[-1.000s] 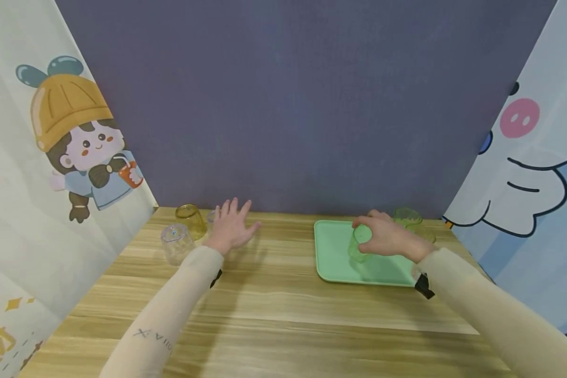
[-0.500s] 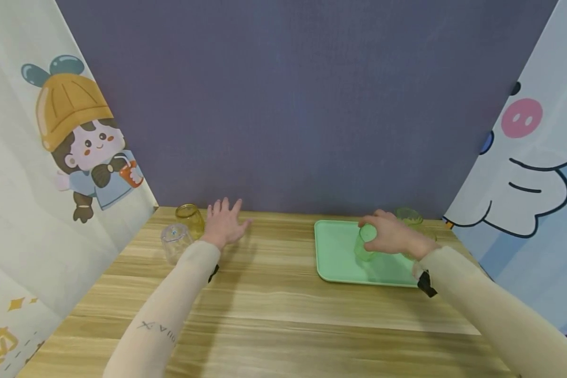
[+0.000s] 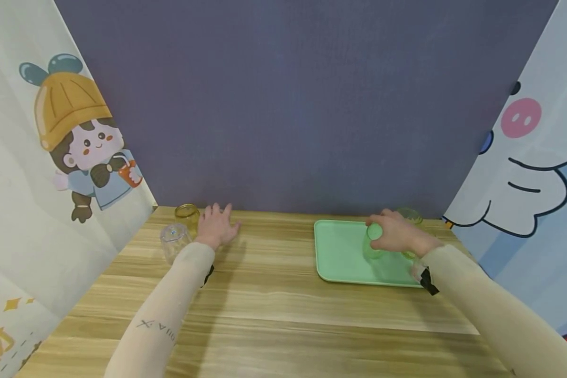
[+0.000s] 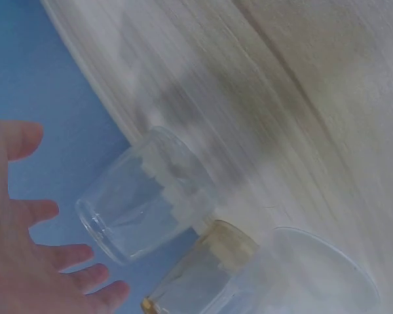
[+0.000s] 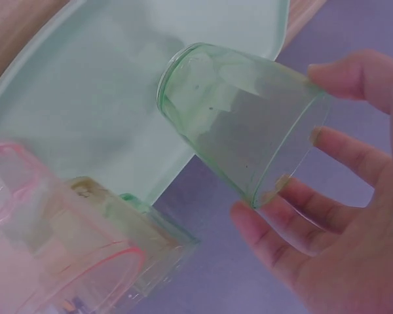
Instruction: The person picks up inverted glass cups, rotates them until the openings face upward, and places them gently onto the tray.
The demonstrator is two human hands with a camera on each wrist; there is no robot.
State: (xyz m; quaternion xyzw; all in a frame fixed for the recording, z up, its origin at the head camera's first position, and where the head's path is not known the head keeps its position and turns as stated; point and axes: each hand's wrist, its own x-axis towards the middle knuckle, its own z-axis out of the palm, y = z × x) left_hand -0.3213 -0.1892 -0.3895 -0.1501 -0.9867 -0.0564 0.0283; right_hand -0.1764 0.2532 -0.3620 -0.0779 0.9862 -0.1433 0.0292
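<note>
The green cup (image 5: pixel 232 111) looks glossy, the tray (image 3: pixel 340 252) smooth, matt plastic

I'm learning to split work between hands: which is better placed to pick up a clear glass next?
Left, I'd judge: the left hand is empty and near a clear glass, while the right hand holds a green glass.

The head view looks forward and down from above and behind the left hand (image 3: pixel 216 227) and right hand (image 3: pixel 397 233), far enough back to show the table (image 3: pixel 274 310) around the fingers. The left wrist view sits close, tilted, facing past the left fingers to a clear cup (image 4: pixel 141 199). The right wrist view, also close, faces the green cup (image 5: pixel 232 124) at the right fingertips. Head and left wrist share the yellow cup (image 3: pixel 188 219) near the left fingers; head and right wrist share the green cup and the tray (image 3: pixel 340 257) below the right fingers.
</note>
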